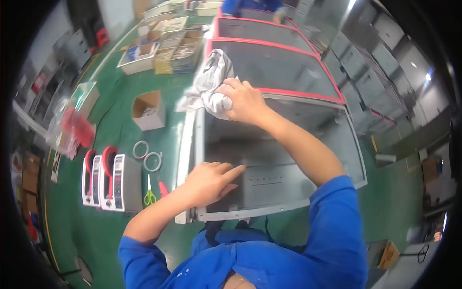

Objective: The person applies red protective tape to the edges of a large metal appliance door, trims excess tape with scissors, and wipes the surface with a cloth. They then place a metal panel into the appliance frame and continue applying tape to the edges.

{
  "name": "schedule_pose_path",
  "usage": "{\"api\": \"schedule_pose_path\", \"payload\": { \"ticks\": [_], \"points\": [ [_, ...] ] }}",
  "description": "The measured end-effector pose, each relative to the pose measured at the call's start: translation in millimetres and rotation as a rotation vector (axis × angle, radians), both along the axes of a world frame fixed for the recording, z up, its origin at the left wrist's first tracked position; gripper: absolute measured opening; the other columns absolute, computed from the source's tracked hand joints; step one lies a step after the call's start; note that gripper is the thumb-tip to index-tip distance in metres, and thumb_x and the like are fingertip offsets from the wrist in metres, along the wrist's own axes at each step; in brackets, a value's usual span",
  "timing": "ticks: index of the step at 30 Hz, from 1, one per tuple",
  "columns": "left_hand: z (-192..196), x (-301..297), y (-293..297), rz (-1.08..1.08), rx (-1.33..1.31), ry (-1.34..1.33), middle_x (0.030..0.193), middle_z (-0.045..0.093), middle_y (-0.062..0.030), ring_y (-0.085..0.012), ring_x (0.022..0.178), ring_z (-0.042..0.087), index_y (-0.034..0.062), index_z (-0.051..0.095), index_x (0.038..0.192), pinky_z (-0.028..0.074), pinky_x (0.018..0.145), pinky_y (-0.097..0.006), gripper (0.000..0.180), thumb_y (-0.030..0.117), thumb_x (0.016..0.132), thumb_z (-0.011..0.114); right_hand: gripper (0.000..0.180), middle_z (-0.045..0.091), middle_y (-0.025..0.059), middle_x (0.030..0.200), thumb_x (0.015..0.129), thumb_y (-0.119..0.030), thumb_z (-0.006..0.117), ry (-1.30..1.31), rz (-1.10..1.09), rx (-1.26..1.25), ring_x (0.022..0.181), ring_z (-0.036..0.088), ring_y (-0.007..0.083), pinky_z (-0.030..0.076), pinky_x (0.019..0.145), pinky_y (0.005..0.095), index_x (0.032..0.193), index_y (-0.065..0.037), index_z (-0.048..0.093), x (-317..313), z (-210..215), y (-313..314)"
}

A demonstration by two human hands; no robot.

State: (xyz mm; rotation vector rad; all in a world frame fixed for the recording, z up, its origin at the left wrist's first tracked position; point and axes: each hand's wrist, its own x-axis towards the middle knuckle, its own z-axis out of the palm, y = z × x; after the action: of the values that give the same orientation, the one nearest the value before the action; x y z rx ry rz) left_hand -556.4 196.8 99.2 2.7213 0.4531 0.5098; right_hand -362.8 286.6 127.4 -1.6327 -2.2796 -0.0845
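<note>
Wiping the grey metal panel (308, 144)

Right hand (246, 101) clenches a grey rag (211, 82) at the panel's far-left corner; left hand (209, 182) lies flat, open, empty, near its front edge.

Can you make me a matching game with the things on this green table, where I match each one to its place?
Things:
1. grey cloth
2. scissors
3. small cardboard box
4. left hand

Places:
A. open, on the green table left of the panel
B. flat on the near end of the grey panel
C. bunched under the right hand at the panel's far corner
D. beside the tape dispensers, below the two tape rings

Pairs: 1-C, 2-D, 3-A, 4-B
</note>
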Motion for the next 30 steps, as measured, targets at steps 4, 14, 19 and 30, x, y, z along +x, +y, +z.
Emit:
{"api": "schedule_pose_path", "payload": {
  "ticks": [4,14,19,30],
  "points": [
    [10.2,8.8,-3.6,0.065,0.007,-0.039,0.081,0.06,-0.0098,-0.0269,0.069,0.058,0.006,0.054,0.107,0.047,0.058,-0.035,0.044,0.016,0.067,0.069,0.053,0.05,0.0122,0.115,0.058,-0.019,0.067,0.031,-0.171,0.095,0.097,0.052,0.0327,0.044,0.083,0.0393,0.109,-0.018,0.055,114.2,-7.8,-36.9],
    [17.1,30.9,-4.4,0.146,0.021,0.105,0.081,0.06,-0.0089,-0.026,0.07,0.057,0.0063,0.055,0.106,0.047,0.06,-0.035,0.043,0.014,0.066,0.069,0.047,0.057,0.0167,0.103,0.06,-0.02,0.06,0.111,-0.634,0.093,0.093,0.056,0.0314,0.044,0.079,0.0374,0.104,-0.003,0.056,398.9,-10.7,-128.2],
    [17.9,33.2,-12.1,0.239,-0.044,0.133,0.083,0.061,-0.0093,-0.0266,0.075,0.058,0.0042,0.057,0.103,0.047,0.064,-0.034,0.039,0.006,0.066,0.068,0.05,0.06,0.0075,0.088,0.06,-0.013,0.056,0.354,-0.517,-0.418,0.082,0.054,0.0136,0.043,0.075,0.0265,0.108,-0.002,0.054,380.9,28.3,-164.1],
    [7.2,22.1,-8.1,0.17,-0.163,-0.083,0.09,0.06,-0.0109,-0.0242,0.076,0.059,0.0081,0.051,0.117,0.047,0.067,-0.031,0.043,0.004,0.076,0.06,0.052,0.049,0.0168,0.11,0.06,-0.007,0.058,0.184,-0.623,0.132,0.102,0.05,0.0309,0.036,0.09,0.0328,0.111,-0.002,0.052,228.4,-8.1,-363.3]
  ]
}}
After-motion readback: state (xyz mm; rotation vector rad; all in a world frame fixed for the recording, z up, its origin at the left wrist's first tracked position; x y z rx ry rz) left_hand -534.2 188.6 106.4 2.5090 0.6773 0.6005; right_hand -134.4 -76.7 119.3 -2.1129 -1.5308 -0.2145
